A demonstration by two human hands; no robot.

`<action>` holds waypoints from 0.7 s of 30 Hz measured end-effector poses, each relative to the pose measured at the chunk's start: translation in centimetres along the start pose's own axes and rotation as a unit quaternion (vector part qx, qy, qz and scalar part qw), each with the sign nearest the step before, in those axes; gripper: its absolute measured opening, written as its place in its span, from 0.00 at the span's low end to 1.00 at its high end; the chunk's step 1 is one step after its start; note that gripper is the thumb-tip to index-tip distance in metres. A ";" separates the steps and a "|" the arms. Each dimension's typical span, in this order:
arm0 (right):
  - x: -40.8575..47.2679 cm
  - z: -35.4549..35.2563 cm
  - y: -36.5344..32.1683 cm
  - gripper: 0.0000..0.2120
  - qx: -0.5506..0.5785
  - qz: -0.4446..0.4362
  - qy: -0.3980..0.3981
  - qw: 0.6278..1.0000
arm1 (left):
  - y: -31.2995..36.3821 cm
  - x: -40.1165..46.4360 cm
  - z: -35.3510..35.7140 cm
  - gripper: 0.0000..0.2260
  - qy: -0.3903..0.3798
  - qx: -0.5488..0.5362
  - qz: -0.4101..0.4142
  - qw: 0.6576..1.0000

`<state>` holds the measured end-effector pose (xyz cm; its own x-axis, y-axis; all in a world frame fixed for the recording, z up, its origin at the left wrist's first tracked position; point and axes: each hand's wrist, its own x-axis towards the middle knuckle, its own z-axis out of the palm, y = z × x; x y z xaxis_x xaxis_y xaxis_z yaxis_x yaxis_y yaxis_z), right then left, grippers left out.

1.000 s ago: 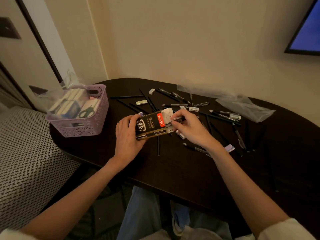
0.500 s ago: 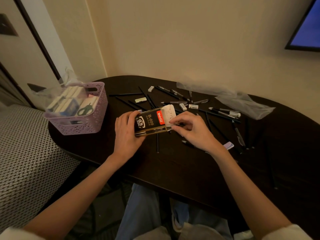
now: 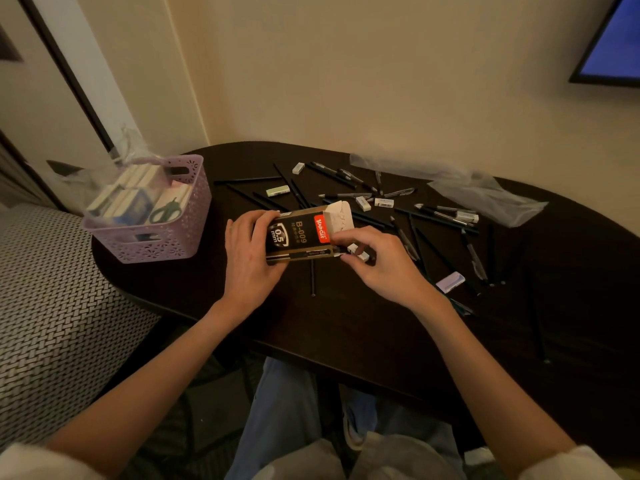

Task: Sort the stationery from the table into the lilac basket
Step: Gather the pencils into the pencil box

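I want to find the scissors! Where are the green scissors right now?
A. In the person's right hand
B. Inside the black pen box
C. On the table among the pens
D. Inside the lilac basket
D: the green scissors lie inside the lilac basket, at the table's left end, away from the loose pens and both hands.

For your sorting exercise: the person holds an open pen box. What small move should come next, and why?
Probably push the pen fully into the pen box: the left hand grips the box, its flap open, while the right hand pinches something at its mouth.
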<state>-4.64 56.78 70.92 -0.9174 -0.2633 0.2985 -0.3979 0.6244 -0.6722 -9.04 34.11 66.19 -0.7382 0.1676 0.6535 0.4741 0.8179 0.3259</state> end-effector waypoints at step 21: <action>-0.9 -1.0 1.7 0.09 0.080 0.081 0.095 0.989 | 1.1 -0.6 1.4 0.34 -0.026 0.013 0.011 1.000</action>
<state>-4.53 58.85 70.21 -0.9568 -0.0161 0.2904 -0.2563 0.5190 -0.8155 -8.73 35.69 65.26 -0.7519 0.2130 0.6240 0.4782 0.8277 0.2937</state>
